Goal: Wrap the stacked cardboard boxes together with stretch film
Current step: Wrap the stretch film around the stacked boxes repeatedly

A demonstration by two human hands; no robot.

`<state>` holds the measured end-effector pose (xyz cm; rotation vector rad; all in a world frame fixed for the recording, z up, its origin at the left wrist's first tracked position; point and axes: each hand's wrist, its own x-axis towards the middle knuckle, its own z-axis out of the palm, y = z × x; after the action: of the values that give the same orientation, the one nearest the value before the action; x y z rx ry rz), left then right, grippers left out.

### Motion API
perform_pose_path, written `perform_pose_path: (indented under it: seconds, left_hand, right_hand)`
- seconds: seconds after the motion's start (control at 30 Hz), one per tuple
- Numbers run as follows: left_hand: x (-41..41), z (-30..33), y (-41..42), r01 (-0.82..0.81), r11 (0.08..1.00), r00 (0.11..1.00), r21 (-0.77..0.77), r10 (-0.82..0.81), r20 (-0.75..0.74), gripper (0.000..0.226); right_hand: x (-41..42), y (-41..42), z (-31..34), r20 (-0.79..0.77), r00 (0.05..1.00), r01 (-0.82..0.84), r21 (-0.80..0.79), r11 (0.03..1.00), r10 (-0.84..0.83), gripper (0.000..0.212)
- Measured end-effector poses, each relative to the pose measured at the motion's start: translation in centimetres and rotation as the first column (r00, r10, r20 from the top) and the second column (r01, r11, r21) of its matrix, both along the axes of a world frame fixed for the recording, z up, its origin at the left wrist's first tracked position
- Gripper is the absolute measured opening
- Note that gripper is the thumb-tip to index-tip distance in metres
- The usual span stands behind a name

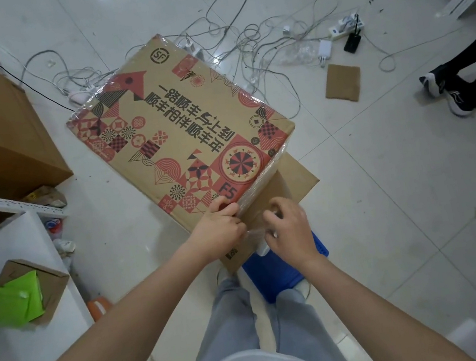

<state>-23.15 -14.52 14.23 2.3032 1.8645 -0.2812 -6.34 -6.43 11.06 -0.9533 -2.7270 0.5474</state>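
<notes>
Cardboard boxes (182,126) touching left hand (218,232), film (256,230) pinched

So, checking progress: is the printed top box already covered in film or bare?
Covered: glossy wrinkled film shows over the printed top box, bunched at its edges.

L hand (217,228) & R hand (289,233) pinch stretch film (255,230) at printed box (180,130) corner.

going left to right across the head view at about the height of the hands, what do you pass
green sheets in an open carton → left hand on the printed box's near corner → stretch film between the hands → right hand → bare floor tiles
</notes>
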Motion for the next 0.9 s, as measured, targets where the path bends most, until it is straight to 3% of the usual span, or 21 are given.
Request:
perform_pose_path:
  seconds: [0.13, 0.27, 0.47, 0.63, 0.8, 0.9]
  left_hand:
    - [-0.1, 0.1, 0.0, 0.009, 0.999, 1.000, 0.032, -0.010, 0.019, 0.024]
    - [-0.2, -0.4, -0.1, 0.027, 0.998, 0.999, 0.051, -0.029, 0.032, 0.027]
    - [0.0, -0.4, 0.0, 0.018, 0.995, 0.997, 0.094, -0.025, 0.069, 0.034]
    - [-0.1, -0.3, -0.2, 0.024, 0.997, 0.998, 0.079, -0.029, 0.055, 0.020]
    - [-0.1, 0.2, 0.0, 0.009, 0.991, 0.996, 0.137, -0.021, 0.087, 0.018]
    - [0.1, 0.3, -0.3, -0.006, 0.986, 0.992, 0.165, -0.014, 0.122, 0.020]
  right_hand:
    - [-0.7, 1.1, 0.8, 0.077, 0.973, -0.225, 0.084, 0.971, 0.219, 0.024]
    - [-0.9, 1.8, 1.1, 0.081, 0.944, -0.322, 0.030, 0.946, 0.319, 0.026]
    - [-1.7, 0.9, 1.2, 0.105, 0.958, -0.271, 0.040, 0.962, 0.265, 0.011]
    - [-2.3, 0.9, 1.3, 0.149, 0.952, -0.280, 0.066, 0.958, 0.268, 0.032]
    - [-2.2, 1.0, 0.7, 0.184, 0.926, -0.357, 0.147, 0.923, 0.329, 0.032]
    - [-2.7, 1.1, 0.7, 0.203, 0.938, -0.315, 0.154, 0.937, 0.282, 0.032]
